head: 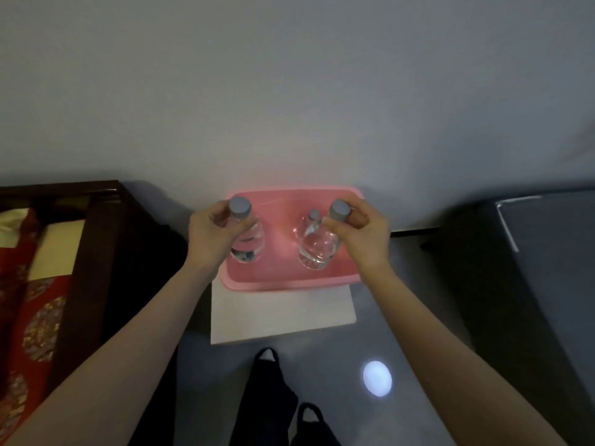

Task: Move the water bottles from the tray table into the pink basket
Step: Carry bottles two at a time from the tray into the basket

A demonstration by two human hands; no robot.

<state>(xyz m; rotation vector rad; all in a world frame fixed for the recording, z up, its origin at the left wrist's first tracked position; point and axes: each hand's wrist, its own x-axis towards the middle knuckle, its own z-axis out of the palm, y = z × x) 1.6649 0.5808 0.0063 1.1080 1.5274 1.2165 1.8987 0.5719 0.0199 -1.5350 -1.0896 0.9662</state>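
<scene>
The pink basket (283,280) sits against the wall on a white surface (283,313). My left hand (211,235) grips a clear water bottle (248,244) with a grey cap by its neck, over the basket's left side. My right hand (362,231) pinches a second clear bottle (322,249) just under its grey cap, over the basket's right side. A third bottle (313,215) with a smaller-looking grey cap stands inside the basket right behind the second one. I cannot tell whether the held bottles touch the basket floor.
A dark wooden bed frame (96,233) with red patterned bedding (35,317) is on the left. A dark grey cabinet or table (531,252) stands on the right. My feet in dark slippers (289,400) are on the glossy grey floor below.
</scene>
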